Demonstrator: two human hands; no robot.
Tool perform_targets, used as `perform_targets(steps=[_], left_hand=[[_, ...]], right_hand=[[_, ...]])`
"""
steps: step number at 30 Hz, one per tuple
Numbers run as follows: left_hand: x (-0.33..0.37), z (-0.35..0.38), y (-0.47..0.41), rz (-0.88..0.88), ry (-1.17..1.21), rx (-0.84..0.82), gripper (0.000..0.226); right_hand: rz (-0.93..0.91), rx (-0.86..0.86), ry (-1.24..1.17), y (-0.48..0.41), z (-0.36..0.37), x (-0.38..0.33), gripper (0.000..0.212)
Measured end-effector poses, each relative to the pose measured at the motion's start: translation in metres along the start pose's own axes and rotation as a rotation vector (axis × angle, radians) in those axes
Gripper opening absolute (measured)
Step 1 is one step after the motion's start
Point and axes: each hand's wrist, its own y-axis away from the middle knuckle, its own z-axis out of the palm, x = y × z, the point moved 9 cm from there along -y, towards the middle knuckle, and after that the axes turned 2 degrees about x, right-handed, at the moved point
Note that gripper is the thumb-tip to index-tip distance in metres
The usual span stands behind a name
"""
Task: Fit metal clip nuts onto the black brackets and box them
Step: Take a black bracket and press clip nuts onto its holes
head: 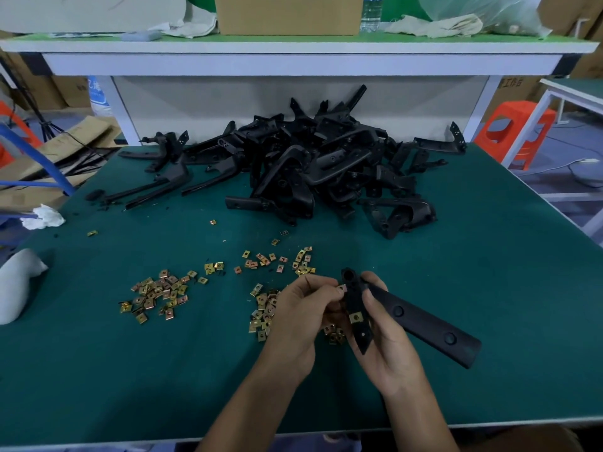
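The left hand (301,311) is curled, its fingertips pinching a clip nut (341,288) against the edge of the bracket (424,321). The right hand (390,350) grips that bracket by its short plate, with the long arm sticking out to the lower right above the desk (489,288). A fitted nut (356,317) sits lower on the same plate, so this looks like the second one going on. To seat it well, the right hand should hold the plate steady while the left slides the nut on squarely, open side first, until its hole lines up with the hole in the plate; a crooked push would likely jam or spring off. Loose nuts (156,295) lie scattered near the hands, and a heap of brackets (310,164) waits further back. A cardboard box (288,14) stands on the shelf (293,47) above, though I cannot tell whether it is for packing.
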Motion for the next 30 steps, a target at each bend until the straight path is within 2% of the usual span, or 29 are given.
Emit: perform_targets(steps=[3,11,19,22,25,30], left_hand=[[-0.001,0.001,0.0,0.01,-0.024,0.039,0.017],[-0.006,0.0,-0.006,0.014,-0.06,0.053,0.014],[0.0,-0.006,-0.008,-0.028,-0.106,-0.101,0.019],[-0.001,-0.009,-0.007,-0.03,-0.123,-0.101,0.022],[-0.003,-0.013,-0.007,-0.008,-0.122,-0.066,0.016],[0.001,-0.019,-0.008,0.069,-0.167,-0.065,0.011]], right_hand=[[-0.011,0.018,0.057,-0.001,-0.005,-0.001,0.024],[-0.019,-0.005,0.009,0.001,0.003,-0.002,0.022],[0.054,-0.05,0.029,0.002,0.006,0.008,0.021],[0.055,-0.063,0.048,0.0,0.002,0.01,0.022],[0.029,-0.019,0.095,-0.001,0.003,0.009,0.041],[0.02,0.061,0.038,0.008,0.01,0.008,0.027]])
